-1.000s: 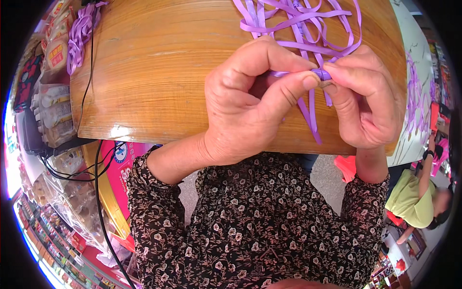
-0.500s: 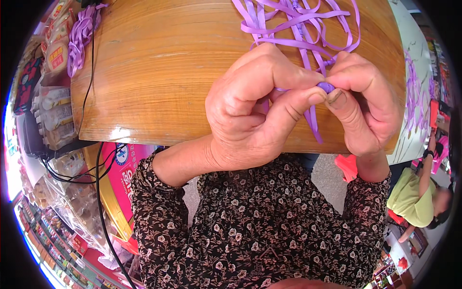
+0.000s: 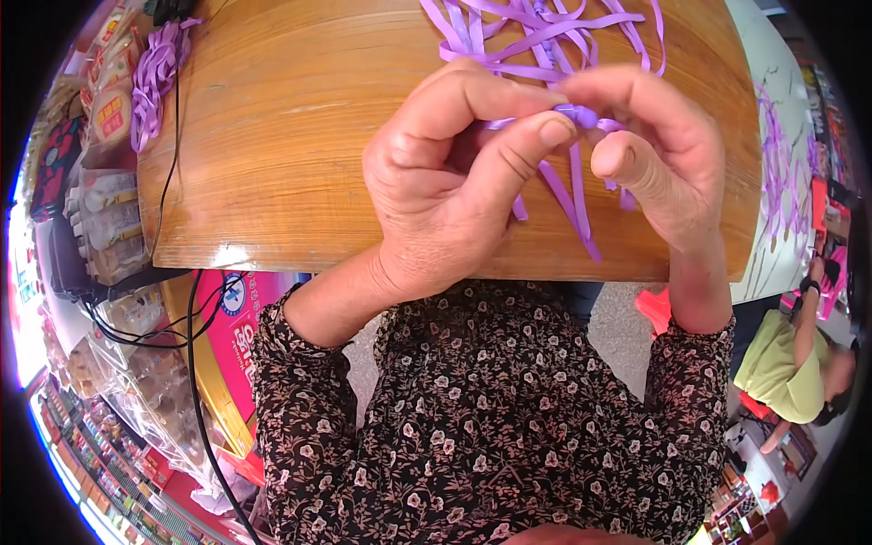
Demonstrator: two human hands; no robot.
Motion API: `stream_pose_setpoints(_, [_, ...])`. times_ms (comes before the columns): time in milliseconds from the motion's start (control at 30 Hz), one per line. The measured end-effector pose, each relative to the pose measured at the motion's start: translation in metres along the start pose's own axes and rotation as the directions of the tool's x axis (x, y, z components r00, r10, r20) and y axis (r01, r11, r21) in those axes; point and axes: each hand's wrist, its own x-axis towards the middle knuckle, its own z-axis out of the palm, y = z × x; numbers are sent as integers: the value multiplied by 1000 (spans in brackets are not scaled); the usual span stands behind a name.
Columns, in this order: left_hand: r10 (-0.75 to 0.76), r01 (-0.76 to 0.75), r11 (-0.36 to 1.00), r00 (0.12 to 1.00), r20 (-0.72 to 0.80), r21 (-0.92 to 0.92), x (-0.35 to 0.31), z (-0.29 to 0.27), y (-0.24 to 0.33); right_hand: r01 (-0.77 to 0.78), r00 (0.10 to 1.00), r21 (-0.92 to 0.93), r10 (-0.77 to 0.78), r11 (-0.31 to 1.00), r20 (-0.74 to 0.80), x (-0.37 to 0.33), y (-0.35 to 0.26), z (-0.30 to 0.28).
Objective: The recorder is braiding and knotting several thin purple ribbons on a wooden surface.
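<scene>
My left hand [image 3: 440,177] pinches a purple ribbon between thumb and bent forefinger. Just past the thumb tip, a bulky purple knot [image 3: 581,115] in that ribbon shows. Around its other side curves my right hand [image 3: 672,154], thumb and forefinger spread apart with the knot in the gap between them. Its forefinger reaches over to the left fingertips and is slightly blurred; whether it touches the ribbon I cannot tell. Ribbon tails [image 3: 577,213] dangle below the hands. Behind them, a loose heap of purple ribbons [image 3: 545,36] with several knots lies on the wooden table [image 3: 282,136].
A bundle of purple ribbon [image 3: 159,82] and a black cable [image 3: 173,145] lie at the table's left edge, beside packaged goods [image 3: 109,213]. More ribbons [image 3: 777,173] hang over a white marbled surface [image 3: 749,272] at right. A person in a green shirt [image 3: 781,368] is beyond it.
Both hands have shifted left and slightly away from me with the ribbon. My right thumb has come off the knot, which now shows more fully.
</scene>
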Motion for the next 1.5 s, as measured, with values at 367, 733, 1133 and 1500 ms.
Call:
stream_pose_setpoints(367, [22,-22,1000,999,-31,-7,0,0,0,448,846,-590,-532,672,36,6,5,-8])
stream_pose_setpoints(733, [203,-232,923,972,122,307,1,-6,2,521,792,-660,-595,541,138,7,2,-5])
stream_pose_setpoints(1133, [355,-375,850,927,122,370,4,-1,-3,-81,997,-147,78,986,-26,-4,-3,2])
stream_pose_setpoints(1500, [124,-126,978,992,22,165,1,-4,-1,280,942,-427,-331,860,-50,8,6,-10])
